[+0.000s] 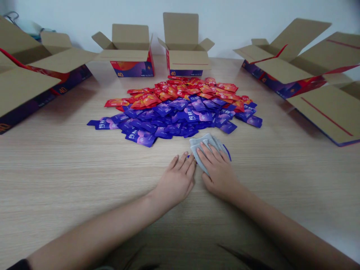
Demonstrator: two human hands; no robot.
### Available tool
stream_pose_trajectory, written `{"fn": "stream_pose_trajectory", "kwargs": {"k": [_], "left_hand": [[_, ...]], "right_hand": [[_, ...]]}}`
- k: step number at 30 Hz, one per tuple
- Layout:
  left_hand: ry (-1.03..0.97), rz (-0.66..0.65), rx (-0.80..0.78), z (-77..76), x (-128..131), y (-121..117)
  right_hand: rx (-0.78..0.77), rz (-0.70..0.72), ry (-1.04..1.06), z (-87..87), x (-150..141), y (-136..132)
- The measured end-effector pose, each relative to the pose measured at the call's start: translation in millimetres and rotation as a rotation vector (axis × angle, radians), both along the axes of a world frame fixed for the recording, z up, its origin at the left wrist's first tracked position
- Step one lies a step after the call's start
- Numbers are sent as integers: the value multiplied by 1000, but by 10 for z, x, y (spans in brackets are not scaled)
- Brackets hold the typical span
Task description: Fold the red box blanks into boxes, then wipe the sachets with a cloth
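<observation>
A folded grey cloth point(199, 150) lies under my right hand point(221, 170), whose fingers press along its top and whose thumb is at its near edge. Beneath the cloth is a flat purple packet point(227, 152); just its edges show, at the right side and by my left fingertips. My left hand point(177, 178) rests palm down on the table, fingers stretched out, with the tips touching the packet's left edge. Just beyond both hands is a broad heap of purple packets point(165, 120), with red-orange packets point(146, 98) behind them.
Open cardboard boxes surround the heap: one point(132, 69) at the back left, another point(185, 72) at the back middle, several at the right, including a near one point(326, 112), and more point(25, 90) at the left. A white wall point(225, 22) stands behind the wooden table point(70, 168).
</observation>
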State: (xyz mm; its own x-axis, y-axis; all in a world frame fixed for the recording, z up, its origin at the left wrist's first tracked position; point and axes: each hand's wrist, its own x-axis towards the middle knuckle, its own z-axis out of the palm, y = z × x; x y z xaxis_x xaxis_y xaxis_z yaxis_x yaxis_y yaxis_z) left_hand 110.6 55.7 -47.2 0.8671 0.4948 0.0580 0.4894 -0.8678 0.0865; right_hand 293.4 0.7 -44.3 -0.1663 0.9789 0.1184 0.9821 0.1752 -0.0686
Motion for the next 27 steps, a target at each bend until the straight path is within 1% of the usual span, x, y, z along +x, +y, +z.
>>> {"fn": "stream_pose_trajectory", "kwargs": {"k": [6,8,10,12,14,18,21,24,27], "left_hand": [[12,-26,-15,-1,-14,33],[12,-23,-18,-2,-11,33],[10,-20,-20,-2,-1,24],[8,-13,-16,1,14,10],[8,-9,-7,10,32,-7],[14,6,10,41,57,-35],[20,15,0,46,53,-35],[14,3,-3,27,27,-6],[7,-10,-9,11,6,32]], "right_hand": [[31,-122,-12,-46,402,-108],[29,-130,-10,-65,499,-129],[32,-126,-12,-76,534,-133],[43,-120,-17,-74,497,-117],[48,-92,-17,-60,390,-82],[11,53,27,-22,82,21],[-11,86,57,-11,-53,68],[-6,70,44,-21,1,45],[11,14,2,-37,174,-35]]}}
